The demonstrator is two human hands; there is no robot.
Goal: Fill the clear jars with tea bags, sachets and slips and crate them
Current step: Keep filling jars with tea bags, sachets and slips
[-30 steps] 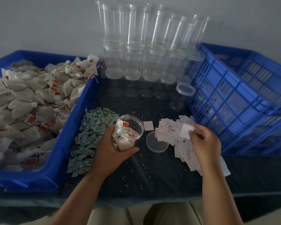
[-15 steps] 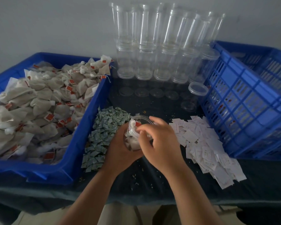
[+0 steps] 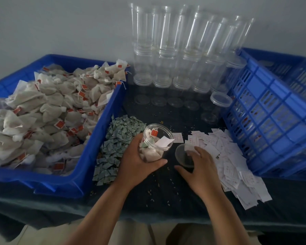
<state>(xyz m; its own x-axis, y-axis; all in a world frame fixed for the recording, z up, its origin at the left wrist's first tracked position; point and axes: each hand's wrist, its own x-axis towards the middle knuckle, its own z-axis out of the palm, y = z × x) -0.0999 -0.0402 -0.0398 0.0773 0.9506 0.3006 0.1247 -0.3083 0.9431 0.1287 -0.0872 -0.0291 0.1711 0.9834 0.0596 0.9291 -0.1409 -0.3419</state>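
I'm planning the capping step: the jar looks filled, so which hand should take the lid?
Right. The right hand curls round the lid; the left hand is busy gripping the jar.

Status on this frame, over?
Left hand grips clear plastic jar, white paper slip poking out. Right hand, fingers round clear round lid on dark table. Nothing in the way.

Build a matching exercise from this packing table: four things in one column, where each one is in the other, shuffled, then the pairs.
Things:
1. tea bags
2. green sachets
3. open jar
4. loose lid

Places:
A. gripped by the left hand
B. piled in the blue bin
C. between thumb and fingers of the right hand
D. heaped on the dark cloth

Pairs: 1-B, 2-D, 3-A, 4-C.
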